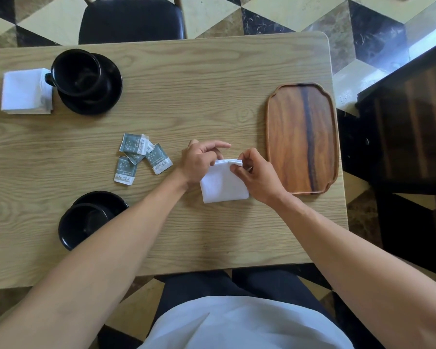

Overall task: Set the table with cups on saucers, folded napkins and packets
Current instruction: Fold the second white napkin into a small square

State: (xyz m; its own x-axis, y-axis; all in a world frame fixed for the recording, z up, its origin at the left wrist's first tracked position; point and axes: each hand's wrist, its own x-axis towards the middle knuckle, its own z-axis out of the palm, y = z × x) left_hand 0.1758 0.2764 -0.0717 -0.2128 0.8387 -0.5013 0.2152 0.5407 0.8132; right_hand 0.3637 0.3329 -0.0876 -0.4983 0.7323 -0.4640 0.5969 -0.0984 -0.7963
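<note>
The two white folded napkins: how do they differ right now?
The white napkin beside the far black cup lies flat and untouched; the white napkin near the wooden tray is pinched at its far edge by the left hand and right hand. Both are white and roughly square.

White top [237,326], dark trousers [262,283], bare forearms.

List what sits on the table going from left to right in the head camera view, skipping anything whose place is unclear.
Folded napkin → far cup on saucer → packets → left hand → napkin being folded → right hand → wooden tray. The near cup overlaps the far one's span, so it is left out.
</note>
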